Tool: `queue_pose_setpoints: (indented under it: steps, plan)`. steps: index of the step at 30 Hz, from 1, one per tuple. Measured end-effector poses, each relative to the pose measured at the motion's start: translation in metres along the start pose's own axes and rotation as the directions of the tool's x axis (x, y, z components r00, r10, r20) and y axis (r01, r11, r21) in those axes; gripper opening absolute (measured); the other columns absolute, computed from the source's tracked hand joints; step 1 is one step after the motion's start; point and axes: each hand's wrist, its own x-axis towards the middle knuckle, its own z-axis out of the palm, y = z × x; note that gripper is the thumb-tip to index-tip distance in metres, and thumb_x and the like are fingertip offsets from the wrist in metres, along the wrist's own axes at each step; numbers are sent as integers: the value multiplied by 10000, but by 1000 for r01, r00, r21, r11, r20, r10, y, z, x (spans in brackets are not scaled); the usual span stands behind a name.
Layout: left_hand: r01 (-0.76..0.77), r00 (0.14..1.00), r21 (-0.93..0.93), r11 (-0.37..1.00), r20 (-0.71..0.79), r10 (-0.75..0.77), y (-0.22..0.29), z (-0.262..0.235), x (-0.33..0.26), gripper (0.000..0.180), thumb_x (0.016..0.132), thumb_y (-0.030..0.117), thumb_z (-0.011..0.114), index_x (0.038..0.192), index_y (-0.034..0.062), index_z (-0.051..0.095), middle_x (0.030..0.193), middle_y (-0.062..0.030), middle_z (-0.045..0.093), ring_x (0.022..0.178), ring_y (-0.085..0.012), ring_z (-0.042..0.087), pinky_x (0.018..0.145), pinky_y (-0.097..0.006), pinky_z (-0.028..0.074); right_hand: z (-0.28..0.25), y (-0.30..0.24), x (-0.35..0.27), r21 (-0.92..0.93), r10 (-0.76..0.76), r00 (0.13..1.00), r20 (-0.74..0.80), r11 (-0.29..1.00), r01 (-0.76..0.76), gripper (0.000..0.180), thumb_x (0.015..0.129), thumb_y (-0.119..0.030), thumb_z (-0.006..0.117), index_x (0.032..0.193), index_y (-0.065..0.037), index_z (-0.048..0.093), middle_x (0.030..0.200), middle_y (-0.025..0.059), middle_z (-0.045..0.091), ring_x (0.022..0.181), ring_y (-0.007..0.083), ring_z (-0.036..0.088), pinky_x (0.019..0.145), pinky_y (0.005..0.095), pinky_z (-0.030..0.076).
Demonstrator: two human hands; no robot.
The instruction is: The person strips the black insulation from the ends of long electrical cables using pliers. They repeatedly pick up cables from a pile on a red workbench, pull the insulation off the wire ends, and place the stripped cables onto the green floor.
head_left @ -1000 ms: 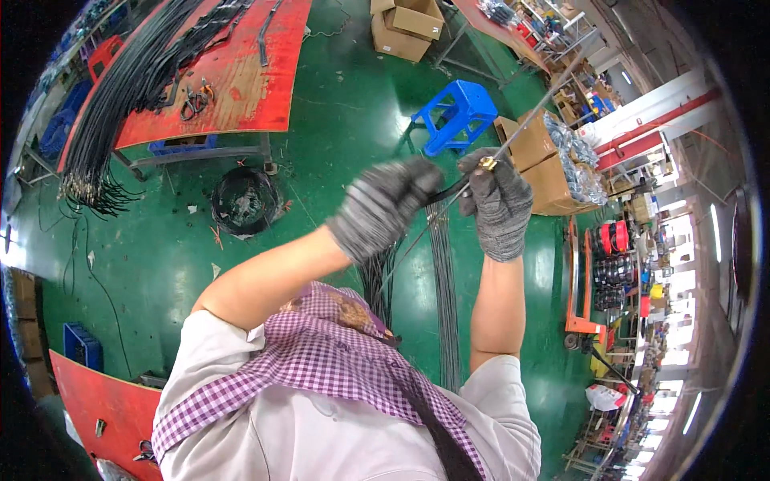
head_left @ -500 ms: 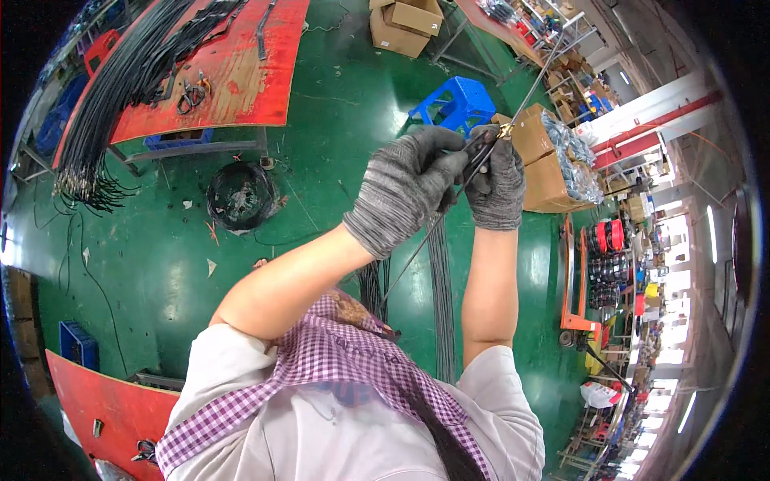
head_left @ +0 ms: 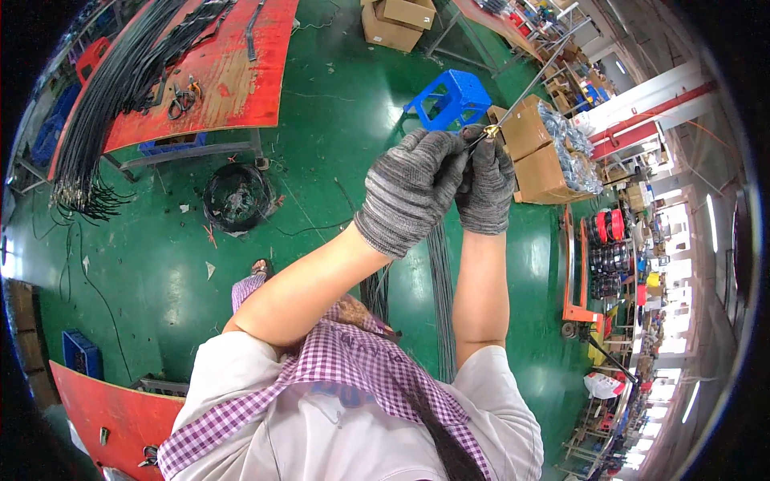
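Note:
Both my hands wear grey knitted gloves and are raised close together in front of me. My left hand [head_left: 407, 191] is closed with its thumb and fingers pinched on a thin black cable [head_left: 476, 141]. Just to its right, my right hand [head_left: 486, 192] pinches a small brass-coloured fitting [head_left: 492, 131] at its fingertips. The black cable runs from the left fingers to this fitting. From the fitting, a long thin grey strand [head_left: 531, 83] stretches up to the far right; whether it is the same piece as the cable I cannot tell.
Black cables [head_left: 120, 100] drape over a red table [head_left: 241, 88] at far left, beside scissors [head_left: 183, 99]. Cable bundles [head_left: 440, 301] hang or lie below my hands. A blue stool [head_left: 454, 98] and cardboard boxes [head_left: 533, 164] stand beyond; a cable coil [head_left: 238, 198] rests on the floor.
The view has shifted slightly. My left hand has turned and closed in toward the right fingertips. The cable length that slanted down below my hands no longer shows.

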Motion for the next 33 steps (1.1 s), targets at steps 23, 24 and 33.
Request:
queue_pose_setpoints:
  steps: [23, 24, 33]
  plan:
    - [372, 828, -58, 926, 472, -303, -36, 1, -2, 305, 844, 253, 445, 1050, 28, 452, 781, -45, 530, 667, -86, 489, 619, -227, 430, -9, 10, 17, -132, -28, 974, 227, 989, 59, 293, 777, -324, 544, 837, -39, 563, 770, 6, 543, 719, 86, 478, 615, 211, 378]
    - [244, 890, -7, 970, 400, -221, -44, 5, -5, 312, 847, 249, 440, 1075, 37, 447, 776, -42, 529, 655, -87, 482, 620, -227, 427, -9, 13, 19, -129, -14, 973, 231, 991, 45, 280, 781, -311, 540, 838, -38, 564, 776, 7, 546, 726, 90, 481, 626, 215, 380]
    - [656, 753, -352, 667, 361, -550, -43, 4, 2, 286, 857, 231, 414, 1081, 57, 449, 671, -9, 489, 540, -64, 431, 469, -211, 425, 14, 31, 42, 42, 15, 957, 290, 999, -29, 239, 795, -262, 531, 885, -42, 552, 817, 15, 548, 742, 100, 487, 675, 231, 392]
